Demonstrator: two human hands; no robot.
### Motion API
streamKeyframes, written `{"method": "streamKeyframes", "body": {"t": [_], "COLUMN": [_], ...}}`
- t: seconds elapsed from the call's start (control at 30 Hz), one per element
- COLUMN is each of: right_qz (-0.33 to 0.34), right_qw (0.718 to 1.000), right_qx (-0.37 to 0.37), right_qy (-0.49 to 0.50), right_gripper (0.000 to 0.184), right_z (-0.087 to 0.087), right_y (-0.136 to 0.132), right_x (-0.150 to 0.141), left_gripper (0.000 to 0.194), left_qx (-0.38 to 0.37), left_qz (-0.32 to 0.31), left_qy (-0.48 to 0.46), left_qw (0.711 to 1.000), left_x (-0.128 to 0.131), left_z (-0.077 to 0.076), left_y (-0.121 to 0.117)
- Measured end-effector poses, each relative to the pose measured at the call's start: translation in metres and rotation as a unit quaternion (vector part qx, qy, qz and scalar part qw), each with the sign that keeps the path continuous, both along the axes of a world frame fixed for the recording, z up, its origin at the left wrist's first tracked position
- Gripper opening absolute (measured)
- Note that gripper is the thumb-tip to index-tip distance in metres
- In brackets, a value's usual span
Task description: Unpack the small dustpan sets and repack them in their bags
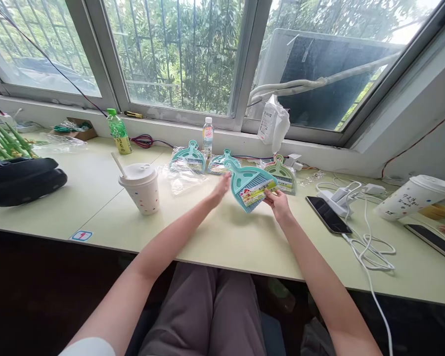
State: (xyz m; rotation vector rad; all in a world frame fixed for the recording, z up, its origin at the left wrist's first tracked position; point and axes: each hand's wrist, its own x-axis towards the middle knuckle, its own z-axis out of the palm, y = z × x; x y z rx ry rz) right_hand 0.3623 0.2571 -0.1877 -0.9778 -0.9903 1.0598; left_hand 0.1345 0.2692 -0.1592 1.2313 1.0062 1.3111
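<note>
My right hand (278, 201) grips the lower right corner of a teal mini dustpan-and-brush set (249, 185) with a colourful label, holding it tilted just above the pale green table (222, 232). My left hand (221, 189) reaches in from the left with fingers stretched out, its fingertips at the set's left edge. Behind it lie two more teal sets (188, 155) (222, 162) and a green set (282, 173), with clear plastic wrapping (180, 175) on the table to the left.
A white lidded cup with a straw (141, 187) stands left of my hands. A small bottle (207, 136) and a green bottle (117, 131) stand near the window. A phone (328, 213), white chargers and cables (363, 237) and another cup (415, 197) lie right. A black case (20, 180) sits far left.
</note>
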Motion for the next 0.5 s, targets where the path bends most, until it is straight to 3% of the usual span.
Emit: {"method": "streamKeyframes", "body": {"t": [0.03, 0.07, 0.2, 0.27, 0.33, 0.4, 0.5], "right_qz": [0.006, 0.011, 0.028, -0.008, -0.084, -0.142, -0.145], "right_qw": [1.0, 1.0, 0.987, 0.983, 0.989, 0.987, 0.988], "right_qx": [-0.008, -0.02, -0.114, -0.146, -0.12, -0.048, 0.009], "right_qy": [-0.007, -0.02, -0.11, -0.107, -0.031, 0.054, 0.047], "right_gripper": [0.041, 0.037, 0.024, 0.035, 0.051, 0.067, 0.082], "right_z": [0.001, 0.002, 0.005, 0.005, 0.006, 0.008, 0.013], "right_y": [0.0, 0.0, 0.004, 0.007, 0.01, 0.011, 0.01], "right_x": [0.001, 0.002, 0.016, 0.029, 0.047, 0.064, 0.073], "left_gripper": [0.042, 0.039, 0.029, 0.024, 0.023, 0.023, 0.027], "left_qx": [-0.051, -0.074, -0.073, -0.054, -0.037, -0.024, -0.013], "left_qz": [-0.061, -0.079, -0.003, 0.02, 0.012, -0.005, -0.033], "left_qy": [-0.035, -0.051, -0.034, -0.035, -0.044, -0.044, -0.007], "left_qw": [0.996, 0.993, 0.997, 0.998, 0.998, 0.999, 0.999], "left_x": [0.012, 0.021, 0.021, 0.01, -0.001, -0.008, -0.009], "left_z": [-0.005, -0.01, -0.024, -0.024, -0.023, -0.024, -0.026], "left_y": [-0.004, -0.008, -0.008, -0.001, 0.008, 0.014, 0.018]}}
